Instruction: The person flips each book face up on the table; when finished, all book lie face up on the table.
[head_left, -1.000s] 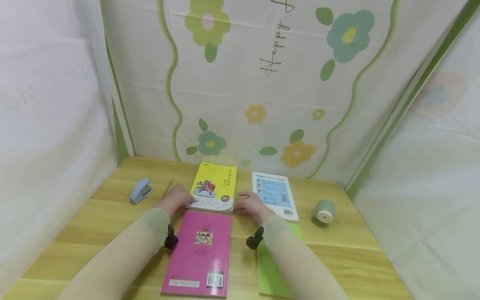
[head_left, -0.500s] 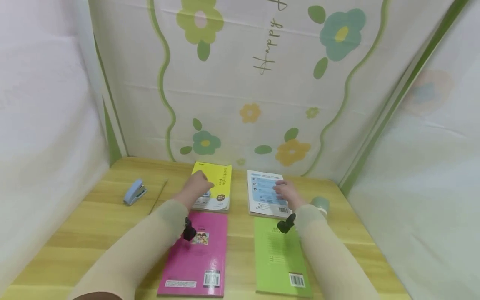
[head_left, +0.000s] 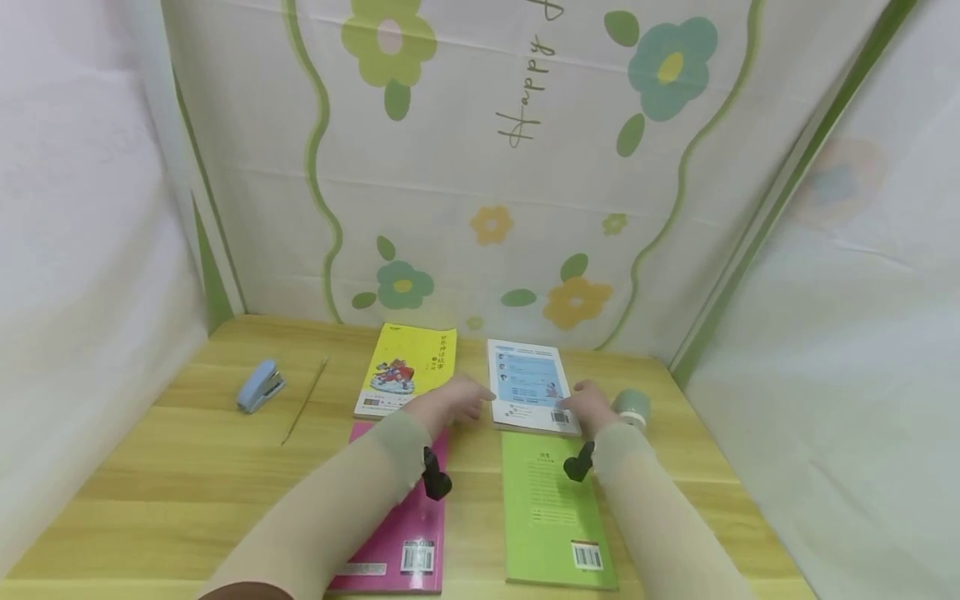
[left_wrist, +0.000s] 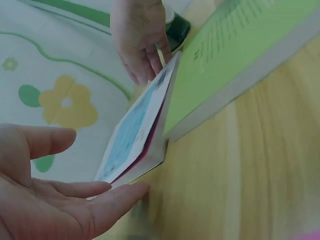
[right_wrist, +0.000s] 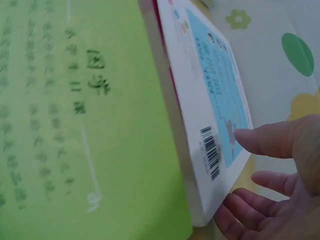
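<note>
Beyond the green book (head_left: 557, 508), I bracket the blue book (head_left: 529, 385) with relaxed, empty hands, left hand (head_left: 448, 402) and right hand (head_left: 592, 407) at its sides; uneven pressure might skew it.

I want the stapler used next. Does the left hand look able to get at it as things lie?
Probably yes: the left hand is open by the white-and-blue book, and only bare table and a thin stick lie toward the stapler.

place: study desk booth | showing it: wooden table (head_left: 187, 467), books lying about, stapler (head_left: 259, 386), flowered backdrop (head_left: 487, 167) enclosing it
</note>
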